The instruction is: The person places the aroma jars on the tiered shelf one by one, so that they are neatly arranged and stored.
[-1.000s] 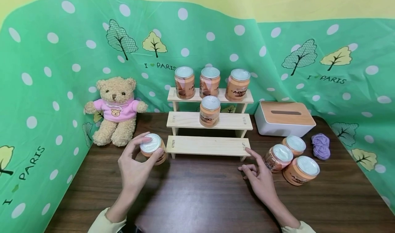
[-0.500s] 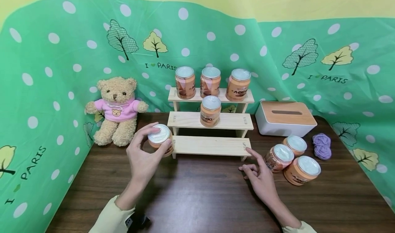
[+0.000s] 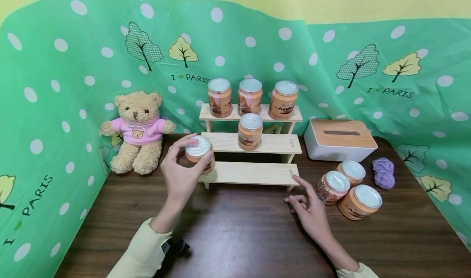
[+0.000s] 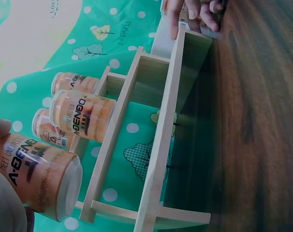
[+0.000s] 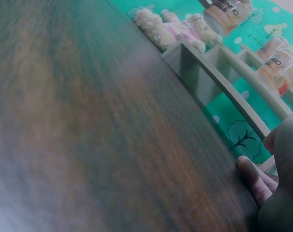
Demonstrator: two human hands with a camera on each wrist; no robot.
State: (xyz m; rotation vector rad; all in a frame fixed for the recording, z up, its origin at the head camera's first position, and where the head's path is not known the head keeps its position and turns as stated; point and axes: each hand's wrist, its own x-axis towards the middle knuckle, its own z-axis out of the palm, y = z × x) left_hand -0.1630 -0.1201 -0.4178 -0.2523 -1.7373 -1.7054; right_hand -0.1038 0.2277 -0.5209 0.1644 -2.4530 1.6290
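My left hand grips an orange-brown jar with a silvery lid, fingers over the top and thumb on its near side. The jar is raised at the left end of the three-step wooden shelf, overlapping its middle and bottom steps in the head view. In the left wrist view the held jar shows its printed label and clear base. Beside the bottom step's right end is my right hand, index fingertip right at the wood, other fingers loosely bent. One jar stands on the middle step, three on top.
Three similar jars stand on the dark wooden table right of my right hand. Behind them are a tissue box and purple yarn. A teddy bear sits at the left, before a green cloth backdrop.
My left hand has lifted the jar and carried it rightward and away from me, from left of the shelf to overlapping its left end. The right hand stays in place.
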